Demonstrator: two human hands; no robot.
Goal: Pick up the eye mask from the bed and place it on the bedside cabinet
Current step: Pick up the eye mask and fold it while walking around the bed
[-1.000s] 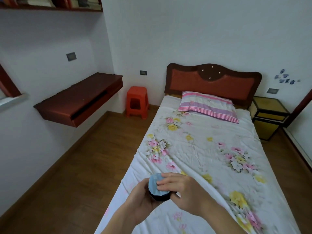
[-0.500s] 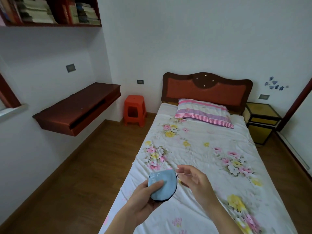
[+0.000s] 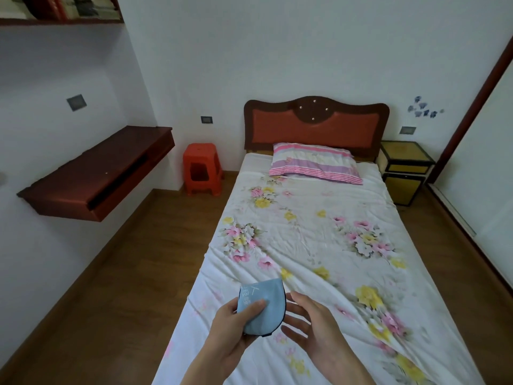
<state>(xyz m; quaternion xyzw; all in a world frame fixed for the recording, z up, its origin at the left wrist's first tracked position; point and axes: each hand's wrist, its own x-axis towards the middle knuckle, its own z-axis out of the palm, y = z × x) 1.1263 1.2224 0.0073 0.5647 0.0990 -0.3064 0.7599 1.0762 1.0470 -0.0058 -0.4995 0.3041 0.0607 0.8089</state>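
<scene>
Left hand [image 3: 233,326] grips folded blue eye mask [image 3: 261,307] at 6 o'clock over bed [image 3: 305,232] foot, right hand [image 3: 311,326] open-fingered just beside it, bare wood floor [image 3: 133,262] at 9 o'clock, bedside cabinet [image 3: 405,170] at 1 o'clock beside headboard [image 3: 316,123].

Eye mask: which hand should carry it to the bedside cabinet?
Probably the left hand: it already grips the eye mask, while the right hand is open beside it. The bedside cabinet stands far right.
</scene>
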